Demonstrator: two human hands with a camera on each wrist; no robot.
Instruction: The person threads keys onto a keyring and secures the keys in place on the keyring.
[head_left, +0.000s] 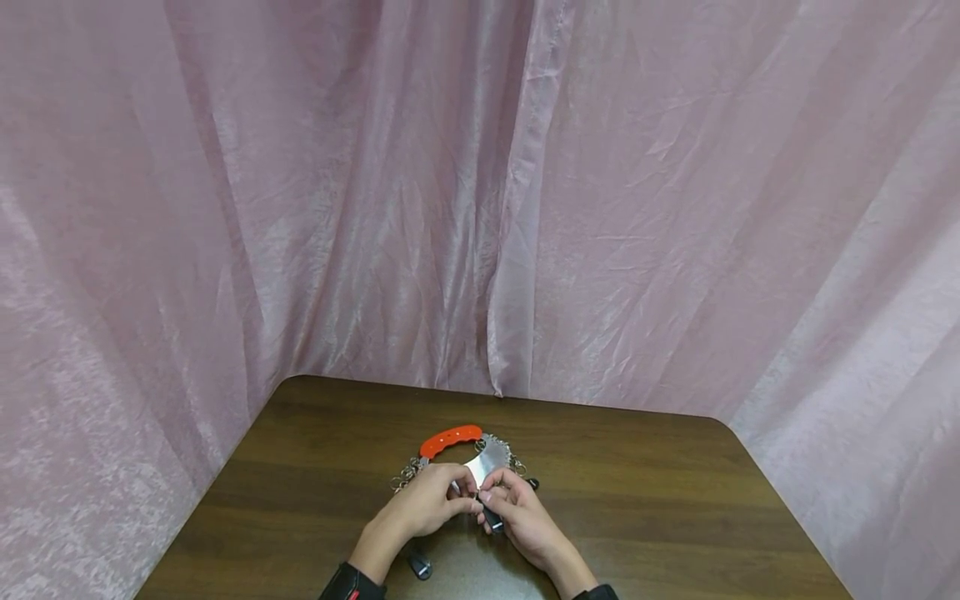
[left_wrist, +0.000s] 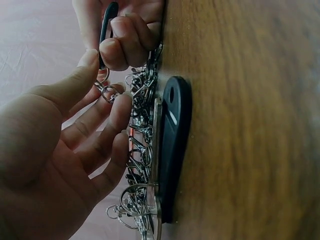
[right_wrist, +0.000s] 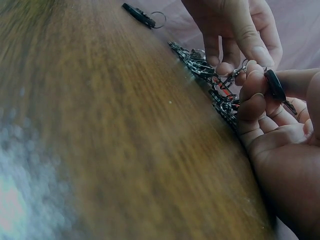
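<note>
My right hand (head_left: 522, 517) pinches a black key fob (left_wrist: 106, 37) between curled fingers and thumb. From the fob hangs a small key ring (left_wrist: 103, 75) with a metal swivel clasp (left_wrist: 111, 93). My left hand (head_left: 431, 500) pinches this clasp, thumb and fingertips close to the right hand's. Beneath and beyond both hands lies a ring-shaped carrier with an orange grip (head_left: 452, 438) and a shiny metal plate (head_left: 492, 458). Many silver clasps (left_wrist: 142, 125) hang along its edge. The fingers partly hide where ring and clasp meet.
Another black fob (head_left: 420, 567) lies on the wooden table (head_left: 637, 500) near the left wrist. A further fob (head_left: 532, 483) lies beyond the right hand, its ring visible in the right wrist view. Pink curtains (head_left: 637, 208) hang around the table's far and side edges.
</note>
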